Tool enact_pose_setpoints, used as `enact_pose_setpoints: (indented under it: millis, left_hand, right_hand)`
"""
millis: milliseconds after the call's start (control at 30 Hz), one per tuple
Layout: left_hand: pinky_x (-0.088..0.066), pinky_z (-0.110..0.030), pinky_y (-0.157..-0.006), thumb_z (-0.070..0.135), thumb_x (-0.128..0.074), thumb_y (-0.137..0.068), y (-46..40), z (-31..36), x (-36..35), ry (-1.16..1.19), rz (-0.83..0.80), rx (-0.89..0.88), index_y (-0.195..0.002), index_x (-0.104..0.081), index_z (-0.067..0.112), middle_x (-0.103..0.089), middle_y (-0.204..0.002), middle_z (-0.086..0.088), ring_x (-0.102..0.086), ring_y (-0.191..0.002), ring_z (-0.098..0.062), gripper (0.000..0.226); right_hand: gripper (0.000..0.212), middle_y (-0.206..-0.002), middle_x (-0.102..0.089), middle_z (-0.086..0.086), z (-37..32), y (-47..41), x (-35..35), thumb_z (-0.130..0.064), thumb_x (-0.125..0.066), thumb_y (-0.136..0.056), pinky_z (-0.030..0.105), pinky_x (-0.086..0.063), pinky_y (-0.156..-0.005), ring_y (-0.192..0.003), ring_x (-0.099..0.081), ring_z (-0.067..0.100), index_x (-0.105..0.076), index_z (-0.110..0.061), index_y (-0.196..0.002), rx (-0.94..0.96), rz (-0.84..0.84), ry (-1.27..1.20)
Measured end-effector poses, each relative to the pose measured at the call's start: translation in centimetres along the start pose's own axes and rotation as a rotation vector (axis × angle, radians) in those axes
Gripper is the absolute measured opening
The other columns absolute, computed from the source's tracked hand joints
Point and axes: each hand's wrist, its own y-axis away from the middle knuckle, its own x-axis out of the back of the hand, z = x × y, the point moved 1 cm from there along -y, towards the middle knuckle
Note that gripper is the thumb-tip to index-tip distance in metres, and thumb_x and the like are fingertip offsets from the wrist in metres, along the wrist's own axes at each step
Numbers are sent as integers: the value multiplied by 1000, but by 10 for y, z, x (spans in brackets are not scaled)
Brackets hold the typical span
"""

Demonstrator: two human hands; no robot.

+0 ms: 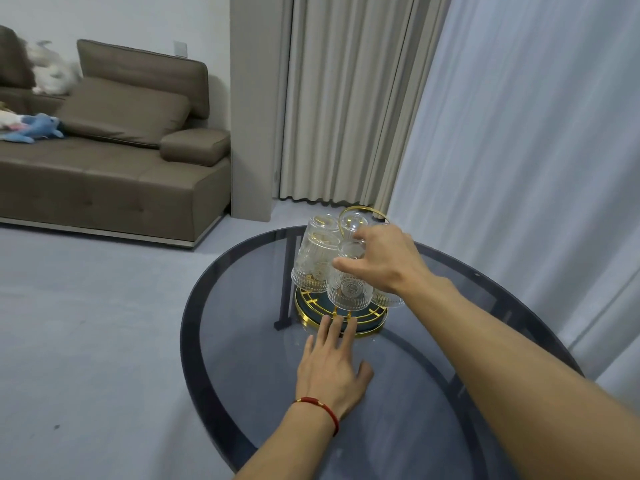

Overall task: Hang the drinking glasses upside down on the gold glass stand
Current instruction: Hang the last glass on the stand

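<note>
The gold glass stand (313,315) sits on a round dark glass table (433,393), with a gold loop handle on top. Several clear patterned drinking glasses hang upside down on it. My right hand (382,259) grips the base of the front glass (349,289), which is upside down over the stand. Another glass (313,261) hangs to its left, and more are behind, partly hidden by my hand. My left hand (330,367) lies flat on the table, fingers spread, fingertips touching the stand's front rim.
A brown sofa (114,174) with soft toys stands at the left across grey floor. Beige curtains (346,98) and a sheer white curtain (536,150) hang behind and right of the table. The table's dark leg shows through the glass.
</note>
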Motion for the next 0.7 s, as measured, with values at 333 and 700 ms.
enact_pose_setpoints:
  millis: [333, 700]
  left_hand:
    - [2, -45, -124, 52, -29, -99, 3, 3, -10, -82, 30, -1, -159, -1, 30, 5, -170, -1, 17, -153, -21, 70]
    - [-2, -43, -125, 49, -30, -97, 2, 2, -13, -125, 36, 12, -159, -1, 32, 3, -170, 2, 14, -153, -18, 71]
  right_hand:
    - [80, -130, -66, -4, 13, 10, -21, -85, -35, -85, 45, -33, -101, -126, -47, 20, -67, -30, -133, -6, 102, -33]
    - [54, -140, -55, 3, 62, 56, -30, -26, -71, -91, 35, -42, -108, -132, -51, 21, -54, -18, -141, -359, 350, -642]
